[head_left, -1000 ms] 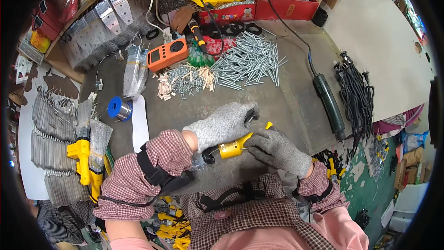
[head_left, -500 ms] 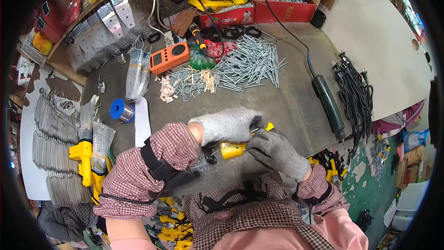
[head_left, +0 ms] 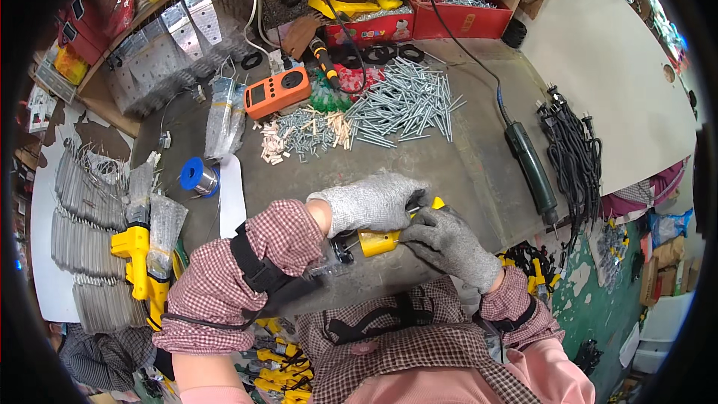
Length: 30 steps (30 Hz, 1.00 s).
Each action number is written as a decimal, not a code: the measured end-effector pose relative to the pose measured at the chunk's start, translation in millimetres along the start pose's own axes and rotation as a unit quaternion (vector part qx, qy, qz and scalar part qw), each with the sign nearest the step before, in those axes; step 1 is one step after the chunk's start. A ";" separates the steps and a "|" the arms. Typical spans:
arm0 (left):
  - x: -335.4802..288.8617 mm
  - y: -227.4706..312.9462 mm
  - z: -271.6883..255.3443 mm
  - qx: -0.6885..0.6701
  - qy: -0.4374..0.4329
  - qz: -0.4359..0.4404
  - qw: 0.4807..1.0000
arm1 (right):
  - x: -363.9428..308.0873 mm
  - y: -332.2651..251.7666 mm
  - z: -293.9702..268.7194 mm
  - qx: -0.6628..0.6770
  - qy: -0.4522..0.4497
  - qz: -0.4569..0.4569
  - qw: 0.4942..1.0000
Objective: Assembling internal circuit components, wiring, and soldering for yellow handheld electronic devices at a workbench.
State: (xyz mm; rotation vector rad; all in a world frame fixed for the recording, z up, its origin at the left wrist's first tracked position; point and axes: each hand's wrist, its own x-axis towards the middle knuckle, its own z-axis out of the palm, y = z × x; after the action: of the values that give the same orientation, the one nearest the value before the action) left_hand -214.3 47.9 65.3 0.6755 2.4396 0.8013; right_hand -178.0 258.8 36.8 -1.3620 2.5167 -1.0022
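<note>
My left hand (head_left: 372, 202), in a pale grey knitted glove, reaches across a yellow plastic tool housing (head_left: 379, 242) with its fingers curled over it. From the right, my right hand (head_left: 452, 247), in a darker grey glove, pinches the same piece at its right end. A yellow tip (head_left: 438, 202) sticks out between the two sets of fingertips. The middle of the housing is hidden under the gloves, so what the fingertips work on cannot be made out. Left of the housing, a small black part (head_left: 342, 248) lies beside clear plastic wrap, below my left wrist.
Beyond my hands lie a pile of long screws (head_left: 407, 101), short screws (head_left: 308, 131) and an orange meter (head_left: 277, 93). A corded dark green power screwdriver (head_left: 529, 172) and black cords (head_left: 572, 150) lie right. A solder spool (head_left: 199, 177) and yellow tools (head_left: 133, 254) stand left.
Both hands stay almost in place around the yellow housing, and the right fingers shift slightly. The whole view drifts a little; nothing is let go.
</note>
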 end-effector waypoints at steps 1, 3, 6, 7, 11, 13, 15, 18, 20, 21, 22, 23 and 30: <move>-1.4 -1.3 -0.6 -0.028 0.001 0.006 1.000 | 0.0 1.0 1.4 0.000 -0.001 -0.001 1.000; -1.6 5.1 -4.3 0.011 -0.025 0.000 1.000 | -0.6 6.1 4.3 0.006 0.008 -0.006 1.000; -7.1 -1.7 -17.0 0.101 -0.085 0.017 0.991 | -1.7 4.9 0.1 -0.008 -0.013 0.002 1.000; -14.6 -8.3 -22.4 0.151 -0.120 0.039 0.980 | -1.1 3.6 0.8 -0.008 -0.013 0.002 1.000; -37.2 -15.5 -8.8 0.146 -0.043 0.035 0.988 | 2.2 -16.3 16.9 0.048 -0.045 -0.006 0.998; -50.9 -17.4 -7.6 0.154 -0.021 0.054 0.986 | 6.8 -27.7 15.5 0.130 -0.085 0.002 0.988; -68.2 -21.2 -3.3 0.119 0.156 0.039 0.980 | 16.9 -23.7 2.9 -0.046 0.028 -0.019 0.998; -115.3 -21.3 6.6 0.089 0.240 -0.002 0.967 | 22.4 -9.4 -10.6 -0.104 -0.061 -0.012 0.993; -140.9 -14.2 28.3 0.095 0.303 -0.038 0.947 | 31.4 -6.7 -22.2 -0.080 -0.156 -0.008 0.985; -146.1 -11.6 41.6 0.082 0.304 -0.052 0.948 | 37.3 -9.5 -31.1 -0.080 -0.159 -0.014 0.984; -147.3 -12.9 53.1 0.062 0.299 -0.063 0.950 | 41.7 -12.3 -41.3 0.005 -0.161 0.051 0.986; -146.8 -15.6 65.1 0.042 0.294 -0.074 0.952 | 43.5 -9.5 -49.4 0.091 -0.163 0.116 0.975; -146.5 -26.7 83.6 0.021 0.342 -0.071 0.937 | 62.1 20.6 -33.2 0.075 -0.239 0.033 0.967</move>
State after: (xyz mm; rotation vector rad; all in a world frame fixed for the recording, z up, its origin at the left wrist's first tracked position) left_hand -62.7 -22.4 30.3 0.2375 3.0838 1.0577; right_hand -242.1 234.8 63.0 -1.2815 2.0707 -0.7250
